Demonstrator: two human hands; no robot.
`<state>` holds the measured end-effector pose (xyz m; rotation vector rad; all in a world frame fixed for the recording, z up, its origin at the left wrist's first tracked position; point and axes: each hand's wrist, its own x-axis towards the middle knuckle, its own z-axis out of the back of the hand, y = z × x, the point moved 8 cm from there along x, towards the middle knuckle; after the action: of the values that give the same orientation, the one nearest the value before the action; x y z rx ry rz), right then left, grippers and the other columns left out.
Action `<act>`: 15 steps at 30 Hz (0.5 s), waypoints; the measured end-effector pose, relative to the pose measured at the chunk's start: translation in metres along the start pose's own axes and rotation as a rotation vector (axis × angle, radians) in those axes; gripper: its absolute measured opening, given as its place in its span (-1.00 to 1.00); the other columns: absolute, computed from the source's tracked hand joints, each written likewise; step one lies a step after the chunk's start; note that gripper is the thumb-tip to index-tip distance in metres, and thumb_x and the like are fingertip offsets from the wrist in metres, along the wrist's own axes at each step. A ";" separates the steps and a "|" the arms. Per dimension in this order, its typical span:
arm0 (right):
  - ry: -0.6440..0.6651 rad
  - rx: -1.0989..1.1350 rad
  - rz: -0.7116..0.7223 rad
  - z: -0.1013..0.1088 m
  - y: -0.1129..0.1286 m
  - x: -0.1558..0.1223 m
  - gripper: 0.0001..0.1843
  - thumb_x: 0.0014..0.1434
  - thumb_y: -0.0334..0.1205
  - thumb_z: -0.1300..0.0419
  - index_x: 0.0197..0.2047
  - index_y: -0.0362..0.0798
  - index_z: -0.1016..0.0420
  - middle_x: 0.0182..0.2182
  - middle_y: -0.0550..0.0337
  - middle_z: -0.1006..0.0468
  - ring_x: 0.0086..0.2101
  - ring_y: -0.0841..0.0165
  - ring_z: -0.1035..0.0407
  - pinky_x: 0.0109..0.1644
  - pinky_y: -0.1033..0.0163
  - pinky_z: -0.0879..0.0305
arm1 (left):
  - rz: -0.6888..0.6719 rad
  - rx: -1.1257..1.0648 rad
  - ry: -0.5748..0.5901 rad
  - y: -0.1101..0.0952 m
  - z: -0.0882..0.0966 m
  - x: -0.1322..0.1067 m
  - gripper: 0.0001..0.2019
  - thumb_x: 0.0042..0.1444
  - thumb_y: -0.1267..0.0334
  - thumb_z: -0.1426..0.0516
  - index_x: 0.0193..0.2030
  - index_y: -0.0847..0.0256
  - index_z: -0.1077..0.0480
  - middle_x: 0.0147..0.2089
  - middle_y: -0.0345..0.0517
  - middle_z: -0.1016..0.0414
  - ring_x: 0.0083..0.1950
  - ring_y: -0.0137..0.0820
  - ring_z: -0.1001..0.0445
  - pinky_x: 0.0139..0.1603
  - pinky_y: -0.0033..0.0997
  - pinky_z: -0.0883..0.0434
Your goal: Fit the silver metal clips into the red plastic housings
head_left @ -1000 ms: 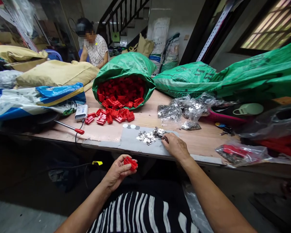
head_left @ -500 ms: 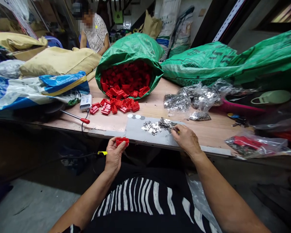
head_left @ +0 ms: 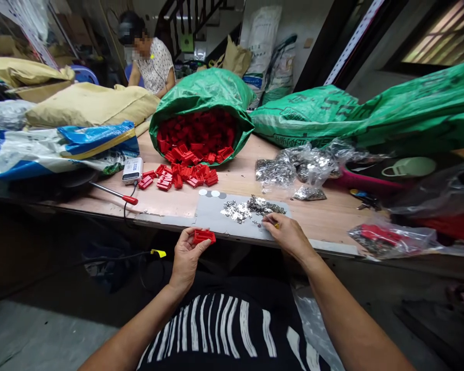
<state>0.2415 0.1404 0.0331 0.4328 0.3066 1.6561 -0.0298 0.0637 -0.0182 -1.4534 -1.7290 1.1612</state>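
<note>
My left hand (head_left: 187, 252) grips a small red plastic housing (head_left: 204, 236) between thumb and fingers, its hollow side facing up, just off the table's front edge. My right hand (head_left: 288, 234) is closed on a thin tool with a yellow part (head_left: 277, 225); its exact kind is mostly hidden by the fingers. The fingertips are low over the grey mat (head_left: 211, 216), beside a few loose metal bits. Behind them lie a pile of shiny flat metal pieces (head_left: 236, 211) and a darker pile of small metal parts (head_left: 268, 206).
A green sack (head_left: 204, 85) spills red housings (head_left: 178, 176) onto the table. Bagged metal parts (head_left: 276, 172) lie right of it. At left are a white box-shaped device (head_left: 132, 170) and a red-tipped lever (head_left: 129, 199). A person (head_left: 154, 64) sits across the table.
My right hand has drawn back from the dark metal pile, toward the front edge and slightly left. My left hand has moved a little right and down, and the housing's hollow shows more.
</note>
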 end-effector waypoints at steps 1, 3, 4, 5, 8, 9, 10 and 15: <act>0.012 0.011 0.016 -0.003 0.001 -0.001 -0.84 0.13 -0.15 -0.12 -0.30 0.01 -0.49 -0.30 0.17 -0.59 -0.28 0.29 -0.43 -0.23 0.28 -0.23 | -0.007 0.012 0.012 0.000 -0.003 0.000 -0.63 -0.10 0.34 -0.34 -0.13 0.19 -0.37 -0.18 -0.15 -0.60 -0.15 -0.39 -0.56 -0.03 -0.38 -0.45; 0.021 0.016 0.032 -0.008 0.003 -0.001 -0.86 0.12 -0.16 -0.14 -0.31 0.02 -0.49 -0.29 0.18 -0.59 -0.27 0.29 -0.43 -0.23 0.27 -0.24 | -0.018 0.036 0.040 -0.001 -0.009 0.000 -0.64 -0.11 0.35 -0.34 -0.15 0.19 -0.39 -0.15 -0.11 -0.60 -0.14 -0.36 -0.57 -0.03 -0.37 -0.45; 0.018 0.011 0.033 -0.010 0.004 -0.001 -0.87 0.13 -0.16 -0.14 -0.32 0.03 -0.49 -0.29 0.18 -0.58 -0.27 0.28 -0.43 -0.23 0.26 -0.24 | -0.023 0.052 0.055 -0.001 -0.013 0.000 -0.64 -0.12 0.35 -0.35 -0.16 0.20 -0.39 -0.15 -0.10 -0.61 -0.14 -0.35 -0.57 -0.03 -0.36 -0.46; 0.010 0.007 0.032 -0.011 0.004 -0.001 -0.87 0.13 -0.17 -0.14 -0.32 0.03 -0.49 -0.29 0.18 -0.58 -0.27 0.28 -0.43 -0.23 0.25 -0.24 | -0.031 0.072 0.070 -0.002 -0.017 0.000 -0.64 -0.13 0.35 -0.35 -0.17 0.20 -0.40 -0.15 -0.09 -0.61 -0.15 -0.34 -0.58 -0.03 -0.35 -0.46; -0.030 0.037 0.055 -0.009 0.007 -0.002 -0.85 0.15 -0.15 -0.12 -0.31 0.03 -0.50 -0.30 0.16 -0.57 -0.29 0.27 -0.43 -0.22 0.23 -0.26 | -0.082 0.144 0.093 -0.007 -0.024 0.000 -0.62 -0.16 0.35 -0.37 -0.16 0.17 -0.42 -0.13 -0.08 -0.60 -0.13 -0.29 -0.57 -0.02 -0.33 -0.46; -0.032 0.073 0.070 -0.008 0.010 -0.003 -0.84 0.16 -0.14 -0.11 -0.29 0.03 -0.49 -0.31 0.16 -0.57 -0.31 0.28 -0.43 -0.22 0.23 -0.26 | -0.106 0.174 0.097 -0.009 -0.026 -0.001 -0.62 -0.16 0.35 -0.37 -0.15 0.16 -0.42 -0.12 -0.09 -0.60 -0.11 -0.28 -0.57 -0.01 -0.32 -0.45; -0.025 0.123 0.086 -0.008 0.015 -0.005 -0.83 0.18 -0.12 -0.11 -0.28 0.02 -0.48 -0.34 0.16 -0.57 -0.33 0.29 -0.42 -0.24 0.23 -0.26 | -0.131 0.209 0.103 -0.010 -0.027 -0.001 -0.62 -0.16 0.35 -0.37 -0.15 0.14 -0.43 -0.11 -0.09 -0.59 -0.09 -0.26 -0.56 0.01 -0.31 -0.44; 0.115 0.371 0.185 -0.009 0.059 -0.025 -0.80 0.23 -0.09 -0.10 -0.24 -0.02 -0.46 -0.42 0.21 -0.54 -0.45 0.38 -0.36 -0.33 0.30 -0.25 | -0.221 0.399 0.155 -0.016 -0.034 -0.003 -0.64 -0.11 0.33 -0.34 -0.10 0.08 -0.49 -0.08 -0.10 -0.57 -0.05 -0.22 -0.53 0.07 -0.30 -0.38</act>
<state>0.1871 0.1078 0.0483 0.6600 0.6834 1.8120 -0.0065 0.0693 0.0112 -1.0540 -1.4120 1.1596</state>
